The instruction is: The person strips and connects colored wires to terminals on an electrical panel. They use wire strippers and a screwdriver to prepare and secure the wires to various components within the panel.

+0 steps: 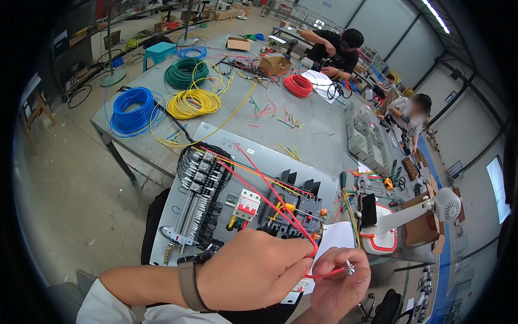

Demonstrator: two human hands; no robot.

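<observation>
My left hand (pixel 253 270), with a strap round its wrist, pinches a red wire (pixel 288 216) near its end. My right hand (pixel 342 286) is closed round the wire's tip, where a small silver bolt-like metal piece (pixel 350 268) shows at the fingers. The wire runs back over a grey metal panel (pixel 216 140). On that panel sit a terminal strip (pixel 191 216) with black wires, a white breaker with red switches (pixel 248 204), and dark breakers (pixel 294 208) with a yellow-handled screwdriver (pixel 288 207) lying across them.
Coils of blue (pixel 132 110), yellow (pixel 193 102), green (pixel 186 73) and red wire (pixel 298 85) lie on the grey table (pixel 324 146). At the right stand a white fan (pixel 386 227), a phone (pixel 369 209) and hand tools (pixel 396 178). Other people work farther off.
</observation>
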